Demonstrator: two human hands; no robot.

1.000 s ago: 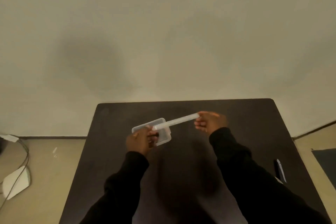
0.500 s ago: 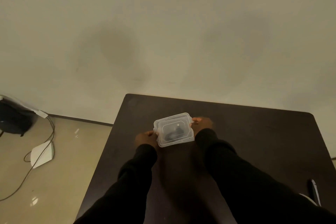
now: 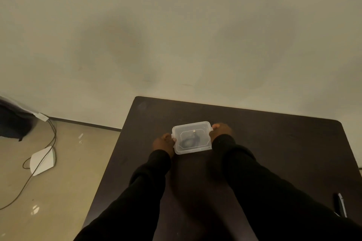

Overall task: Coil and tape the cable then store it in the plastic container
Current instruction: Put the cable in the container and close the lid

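Observation:
A small clear plastic container (image 3: 203, 147) with its lid on rests on the dark table (image 3: 274, 143). Through the lid I see the dark coiled cable (image 3: 188, 142) inside. My left hand (image 3: 163, 143) grips the container's left end at its tab. My right hand (image 3: 221, 132) grips the right end. Both arms wear black sleeves.
A dark pen-like object (image 3: 340, 206) lies near the table's right front edge. On the floor to the left are a white flat device (image 3: 42, 160) with a trailing cord and a dark bag (image 3: 13, 123). A plain wall stands behind the table.
One second ago I held the lid up between both hands over the open container. The lid now sits on the container, and both hands hold its two ends.

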